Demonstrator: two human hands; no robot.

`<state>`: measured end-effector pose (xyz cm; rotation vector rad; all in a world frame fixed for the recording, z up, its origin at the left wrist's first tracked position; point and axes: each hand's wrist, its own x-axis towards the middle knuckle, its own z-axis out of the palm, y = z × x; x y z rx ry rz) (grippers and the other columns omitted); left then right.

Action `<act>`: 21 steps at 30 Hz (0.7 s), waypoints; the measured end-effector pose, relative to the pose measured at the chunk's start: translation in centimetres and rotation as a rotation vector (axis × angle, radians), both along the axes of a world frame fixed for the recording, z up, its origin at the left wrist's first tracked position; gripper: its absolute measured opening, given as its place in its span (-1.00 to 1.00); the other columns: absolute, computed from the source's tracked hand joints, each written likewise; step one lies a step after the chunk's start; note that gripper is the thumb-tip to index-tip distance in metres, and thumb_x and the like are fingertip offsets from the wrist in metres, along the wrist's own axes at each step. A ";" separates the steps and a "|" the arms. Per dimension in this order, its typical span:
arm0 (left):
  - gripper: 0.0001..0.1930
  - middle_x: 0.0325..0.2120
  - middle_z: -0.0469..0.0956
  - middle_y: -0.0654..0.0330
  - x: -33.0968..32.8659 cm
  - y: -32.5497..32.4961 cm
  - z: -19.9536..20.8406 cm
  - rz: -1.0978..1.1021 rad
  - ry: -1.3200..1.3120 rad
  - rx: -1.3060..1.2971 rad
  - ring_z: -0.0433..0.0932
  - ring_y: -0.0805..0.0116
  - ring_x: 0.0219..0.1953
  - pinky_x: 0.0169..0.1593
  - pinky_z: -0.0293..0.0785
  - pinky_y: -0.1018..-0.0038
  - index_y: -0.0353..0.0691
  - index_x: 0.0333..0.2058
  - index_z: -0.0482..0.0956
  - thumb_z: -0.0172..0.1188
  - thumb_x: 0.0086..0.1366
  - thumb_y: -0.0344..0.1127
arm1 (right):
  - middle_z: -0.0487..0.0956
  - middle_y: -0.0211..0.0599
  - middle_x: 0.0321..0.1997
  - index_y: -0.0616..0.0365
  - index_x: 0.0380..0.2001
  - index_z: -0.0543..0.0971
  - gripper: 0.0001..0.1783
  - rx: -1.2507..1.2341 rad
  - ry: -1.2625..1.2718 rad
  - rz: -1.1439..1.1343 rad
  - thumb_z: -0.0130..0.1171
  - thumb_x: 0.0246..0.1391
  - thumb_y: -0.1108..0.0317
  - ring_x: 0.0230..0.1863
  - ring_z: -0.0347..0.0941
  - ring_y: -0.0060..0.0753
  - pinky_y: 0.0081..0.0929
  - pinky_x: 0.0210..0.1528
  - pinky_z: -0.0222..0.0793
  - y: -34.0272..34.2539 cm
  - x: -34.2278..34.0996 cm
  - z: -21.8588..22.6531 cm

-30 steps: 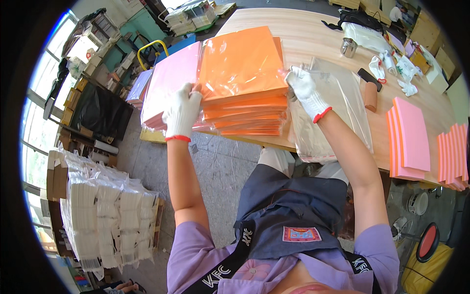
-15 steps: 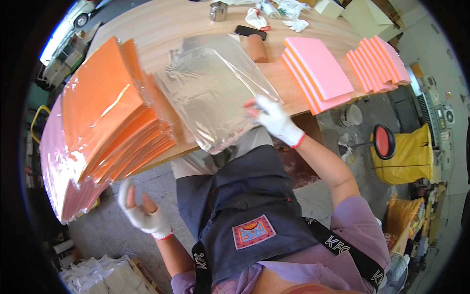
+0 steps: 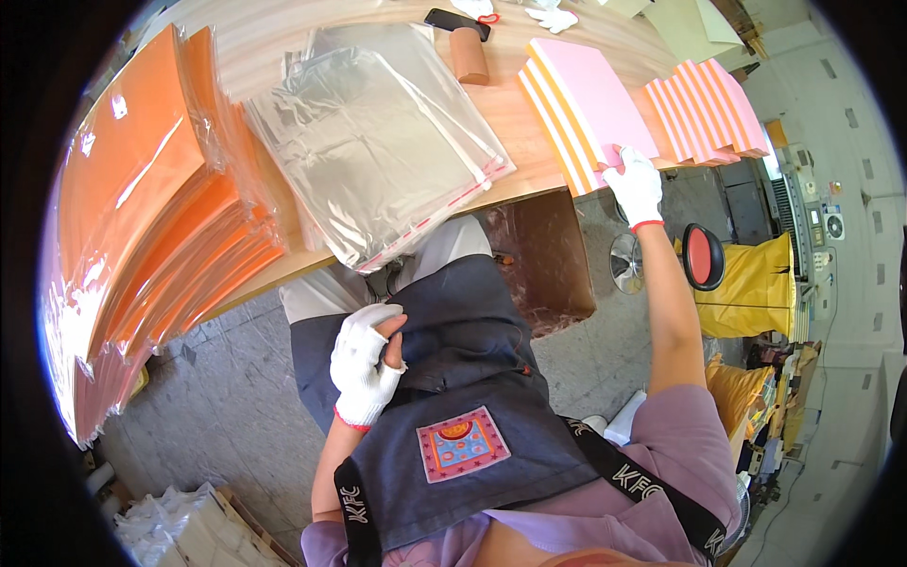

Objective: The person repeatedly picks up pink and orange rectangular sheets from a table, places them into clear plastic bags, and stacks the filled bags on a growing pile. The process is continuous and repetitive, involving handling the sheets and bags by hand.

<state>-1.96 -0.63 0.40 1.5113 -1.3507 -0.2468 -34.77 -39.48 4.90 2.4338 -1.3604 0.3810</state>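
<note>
My right hand [image 3: 635,186], in a white glove with bare fingertips, grips the near corner of a stack of pink sheets [image 3: 590,94] with orange and white layers along its side. My left hand [image 3: 367,367], gloved the same way, hovers over my dark apron with its fingers loosely bent, thumb apart, and nothing in it. Clear plastic bags [image 3: 378,142] lie in a flat pile in front of me, a red-marked strip along their near edge. To their left rises a tall pile of orange sheets [image 3: 142,142] in clear wrapping.
A second, fanned pink stack [image 3: 704,113] lies farther right. Behind the bags are a brown cylinder [image 3: 469,55], a black phone [image 3: 457,24] and white gloves [image 3: 553,17]. Under the table stands a brown box [image 3: 543,265]; a red-and-black round seat [image 3: 703,257] is at right.
My right hand has gone from above the plastic bags to the pink stack's near corner. My left hand has moved right, from beside the orange pile to over the apron. The view has shifted.
</note>
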 end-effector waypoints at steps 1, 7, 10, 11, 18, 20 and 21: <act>-0.71 -0.19 0.63 0.11 -0.2 0.0 -0.1 -0.002 0.006 0.004 0.60 0.06 -0.11 -0.01 0.51 0.29 -0.19 -0.21 0.63 0.25 0.04 -0.56 | 0.63 -0.17 -0.20 0.14 0.00 0.57 -0.45 0.018 0.016 -0.004 0.29 0.01 0.02 -0.22 0.57 -0.23 -0.28 -0.10 0.46 -0.3 -0.2 0.0; -0.73 -0.21 0.64 0.12 -0.5 0.3 -0.8 0.006 0.014 0.027 0.60 0.07 -0.11 -0.03 0.51 0.31 -0.18 -0.22 0.63 0.25 0.05 -0.56 | 0.59 -0.06 -0.13 0.19 -0.08 0.56 -0.46 0.214 0.049 -0.093 0.26 -0.08 0.06 -0.06 0.52 -0.02 -0.17 -0.02 0.43 -0.6 0.7 1.5; -0.73 -0.21 0.64 0.13 -0.2 0.5 -1.0 0.012 0.003 0.041 0.60 0.08 -0.12 -0.04 0.51 0.32 -0.17 -0.22 0.63 0.25 0.06 -0.55 | 0.59 -0.04 -0.15 0.19 -0.09 0.56 -0.45 0.198 0.068 -0.077 0.27 -0.08 0.03 -0.08 0.53 -0.02 -0.17 -0.04 0.43 -0.7 0.4 1.5; -0.73 -0.21 0.64 0.14 -0.2 0.5 -1.0 0.014 -0.004 0.049 0.60 0.09 -0.12 -0.04 0.51 0.32 -0.17 -0.22 0.63 0.25 0.06 -0.55 | 0.59 -0.03 -0.15 0.19 -0.08 0.56 -0.45 0.202 0.050 -0.074 0.27 -0.08 0.03 -0.09 0.53 -0.02 -0.17 -0.04 0.43 -0.3 0.7 1.7; -0.75 -0.21 0.64 0.16 -0.4 0.5 -1.3 0.002 -0.006 0.058 0.60 0.12 -0.14 -0.06 0.51 0.35 -0.16 -0.23 0.65 0.27 0.07 -0.53 | 0.60 -0.08 -0.15 0.16 -0.04 0.58 -0.44 0.193 0.078 -0.066 0.26 -0.01 -0.01 -0.15 0.56 -0.12 -0.20 -0.07 0.44 -0.4 0.5 2.2; -0.75 -0.21 0.64 0.16 -0.4 0.6 -1.3 0.005 -0.006 0.058 0.60 0.13 -0.15 -0.06 0.51 0.35 -0.15 -0.23 0.65 0.27 0.07 -0.53 | 0.60 -0.09 -0.14 0.14 -0.03 0.59 -0.44 0.237 0.078 -0.064 0.26 -0.01 -0.02 -0.18 0.57 -0.14 -0.22 -0.07 0.45 -0.4 0.9 2.9; -0.75 -0.21 0.64 0.17 -0.4 0.6 -1.3 0.007 -0.007 0.058 0.60 0.13 -0.15 -0.07 0.51 0.36 -0.15 -0.23 0.65 0.27 0.07 -0.53 | 0.60 -0.09 -0.13 0.13 -0.03 0.59 -0.44 0.258 0.078 -0.062 0.26 -0.01 -0.02 -0.19 0.57 -0.16 -0.23 -0.08 0.45 -0.5 0.9 3.1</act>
